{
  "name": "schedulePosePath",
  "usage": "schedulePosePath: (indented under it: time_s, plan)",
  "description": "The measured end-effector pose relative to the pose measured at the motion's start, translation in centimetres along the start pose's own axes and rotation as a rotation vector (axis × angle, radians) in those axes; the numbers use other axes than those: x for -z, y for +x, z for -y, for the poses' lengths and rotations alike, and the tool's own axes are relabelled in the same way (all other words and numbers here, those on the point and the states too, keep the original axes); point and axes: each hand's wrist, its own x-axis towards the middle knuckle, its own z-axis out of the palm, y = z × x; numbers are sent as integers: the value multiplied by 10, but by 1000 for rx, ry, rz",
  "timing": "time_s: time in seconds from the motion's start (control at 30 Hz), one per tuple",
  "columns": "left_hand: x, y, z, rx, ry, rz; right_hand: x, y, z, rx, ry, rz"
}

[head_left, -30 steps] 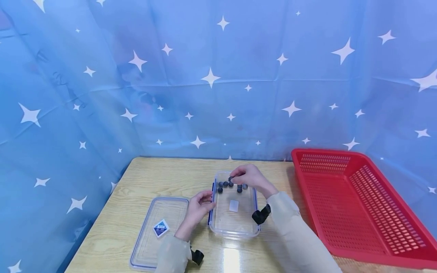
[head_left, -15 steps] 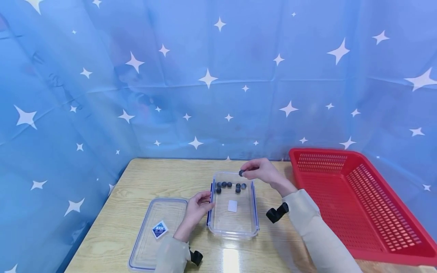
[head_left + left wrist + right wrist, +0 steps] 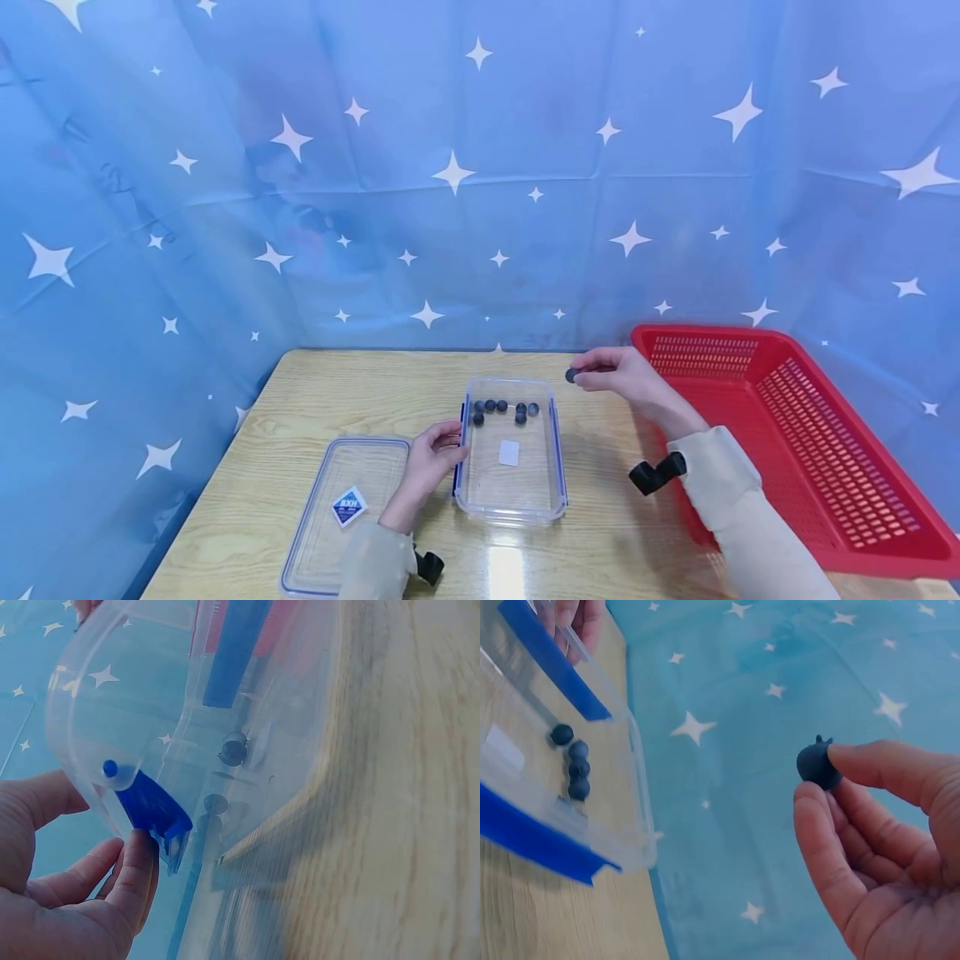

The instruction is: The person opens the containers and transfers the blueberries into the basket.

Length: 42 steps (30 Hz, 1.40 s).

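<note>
A dark blueberry (image 3: 819,765) is pinched between the thumb and fingers of my right hand (image 3: 626,379), in the air between the container and the red basket. My left hand (image 3: 432,458) steadies the left side of a clear plastic food container (image 3: 517,508), its curved fingers and thumb at the wall beside a blue latch (image 3: 154,810). Inside the container, several blueberries (image 3: 491,406) sit towards the far end. A white square (image 3: 509,452) lies at the container's middle. In the right wrist view, a small crown shows on top of the held berry.
To the right stands a large red perforated basket (image 3: 757,467), partly behind my right forearm. The container's clear lid (image 3: 367,458), with a blue label, lies on the wooden table (image 3: 247,492) at left. A blue star-patterned curtain (image 3: 480,208) hangs behind.
My right hand has lifted one blueberry out of the container and carried it right, past the rim towards the red basket. My left hand stays at the container's side.
</note>
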Motion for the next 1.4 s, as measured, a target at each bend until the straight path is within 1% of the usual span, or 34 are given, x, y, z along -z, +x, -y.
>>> schedulePosePath:
  time_s: [0.2,0.33,0.53,0.67,0.8,0.87,0.97,1.07,1.27,1.33,1.4]
  plan:
    - [-3,-9,-19,3,15,10,24,-13,-12,12,-18,-54]
    - [-3,-11,-22,8,7,5,41,-20,-22,6,-23,-81]
    - [0,-12,-21,17,-24,2,71,-30,-42,2,-15,-112]
    - [-1,-11,-20,15,-21,10,91,-38,-60,19,95,-130]
    - [-2,-10,-21,10,-3,13,107,-47,-75,18,264,-131]
    - [-3,-10,-21,11,6,13,113,-52,-81,10,332,-136]
    - [-3,-10,-22,13,10,15,120,-56,-88,-15,402,-142]
    - [-3,-10,-22,14,13,14,124,-60,-95,-53,398,-142]
    - [-3,-8,-21,18,26,10,128,-63,-105,-119,336,-137]
    - [-1,-5,-12,16,33,6,128,-63,-109,-125,329,-132]
    - [-1,-4,-11,18,38,7,128,-63,-112,-130,319,-124]
